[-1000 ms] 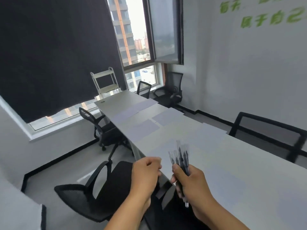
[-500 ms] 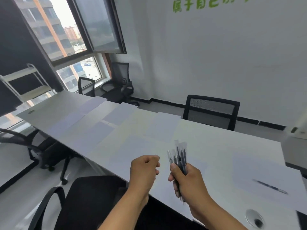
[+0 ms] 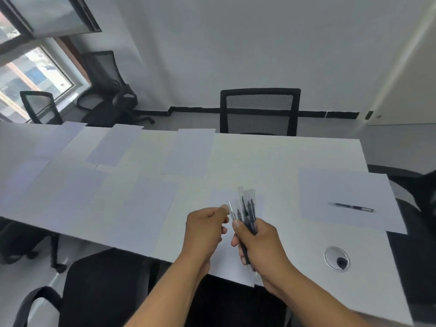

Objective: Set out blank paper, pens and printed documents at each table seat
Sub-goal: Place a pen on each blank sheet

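Gripping bundle of black plastic-sleeved pens (image 3: 245, 214) in curled right hand (image 3: 262, 241) above table-edge white paper sheet (image 3: 232, 263), left hand (image 3: 205, 228) pinching one slippery sleeve tip; light, stiff, better taken mid-barrel.

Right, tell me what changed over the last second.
The view swung right, from the window end to the near end of the table, bringing the lone pen on its sheet into sight. The left hand closed in and now pinches the tip of one pen in the bundle. The right hand still grips the bundle; sheets lie as before.
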